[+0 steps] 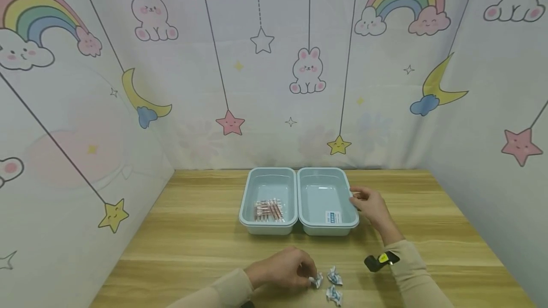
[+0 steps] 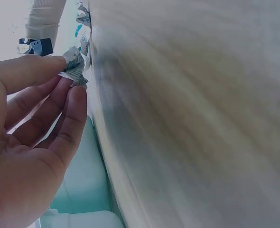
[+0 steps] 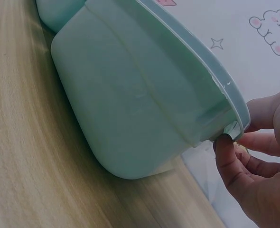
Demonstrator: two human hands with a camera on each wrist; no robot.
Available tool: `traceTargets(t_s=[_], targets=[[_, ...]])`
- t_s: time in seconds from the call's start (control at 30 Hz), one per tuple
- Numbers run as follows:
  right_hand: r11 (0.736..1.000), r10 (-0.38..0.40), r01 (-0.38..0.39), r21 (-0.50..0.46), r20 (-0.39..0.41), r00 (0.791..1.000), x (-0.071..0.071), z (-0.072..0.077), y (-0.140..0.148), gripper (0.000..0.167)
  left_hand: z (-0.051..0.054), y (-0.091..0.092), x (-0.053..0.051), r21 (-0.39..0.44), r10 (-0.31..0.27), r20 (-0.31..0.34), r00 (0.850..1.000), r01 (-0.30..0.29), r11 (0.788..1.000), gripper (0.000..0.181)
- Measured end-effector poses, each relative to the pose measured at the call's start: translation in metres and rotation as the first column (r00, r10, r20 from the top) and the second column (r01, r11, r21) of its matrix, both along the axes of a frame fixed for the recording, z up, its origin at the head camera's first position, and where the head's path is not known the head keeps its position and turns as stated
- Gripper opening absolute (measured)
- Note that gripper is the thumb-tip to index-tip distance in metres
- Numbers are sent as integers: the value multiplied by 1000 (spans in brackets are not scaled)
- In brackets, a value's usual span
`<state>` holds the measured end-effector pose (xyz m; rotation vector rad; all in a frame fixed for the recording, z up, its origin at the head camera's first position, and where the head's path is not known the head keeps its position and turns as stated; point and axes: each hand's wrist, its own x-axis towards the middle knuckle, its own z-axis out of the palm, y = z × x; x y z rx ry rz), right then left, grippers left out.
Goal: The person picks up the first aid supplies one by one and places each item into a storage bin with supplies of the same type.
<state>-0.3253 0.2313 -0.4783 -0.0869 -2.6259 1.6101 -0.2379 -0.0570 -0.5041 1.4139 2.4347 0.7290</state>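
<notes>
Near the front of the table, my left hand (image 1: 286, 268) pinches a white and blue twisted-wrapper piece (image 1: 317, 280) between thumb and fingertips; the left wrist view shows this wrapped piece (image 2: 74, 66) close up. Two similar pieces (image 1: 334, 276) lie just right of it. My right hand (image 1: 373, 207) is at the right side of the right light-blue bin (image 1: 327, 231). In the right wrist view its thumb and fingers grip the rim of the bin (image 3: 121, 95) at a corner. A small packet with a blue label (image 1: 333, 217) lies inside that bin.
The left light-blue bin (image 1: 269, 230) stands against the right one and holds several clear-wrapped reddish-brown sticks (image 1: 269, 210). Both bins are on a wood-grain table (image 1: 192, 232), with printed cloth walls (image 1: 274, 99) behind and at the sides.
</notes>
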Motion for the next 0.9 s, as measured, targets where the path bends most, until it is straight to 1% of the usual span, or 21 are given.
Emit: traceTargets(t_s=[0.17,0.27,0.37,0.43,0.5,0.6,0.67,0.77,0.9], targets=[[1000,-2,2,-10,-4,1000,-1,-3,1,38,1,0,-1,9,-8,-12,1000,9,1000,13],[1000,-1,1,-12,-1,1000,-1,-5,2,38,3,0,-2,14,-8,-2,1000,8,1000,13],[1000,0,0,-15,-5,1000,-2,-8,3,38,6,-1,-3,37,0,12,1000,-1,999,13],[1000,-4,4,-13,-8,1000,-2,-9,3,38,9,-2,-6,62,8,0,1000,-8,998,12],[1000,-4,4,-13,-12,1000,-3,-9,3,38,13,-4,-9,95,26,5,1000,-26,995,12],[1000,-8,8,-11,-12,1000,-3,-9,3,38,18,-6,-14,146,51,19,999,-53,988,13],[1000,-4,4,-10,-15,1000,-3,-8,3,38,22,-7,-17,178,64,49,997,-72,981,14],[1000,-2,2,-12,-16,1000,-2,-6,3,38,28,-8,-20,206,72,59,996,-83,975,14],[1000,-3,3,-12,-18,1000,-2,-4,2,38,35,-9,-22,224,74,56,996,-85,971,14]])
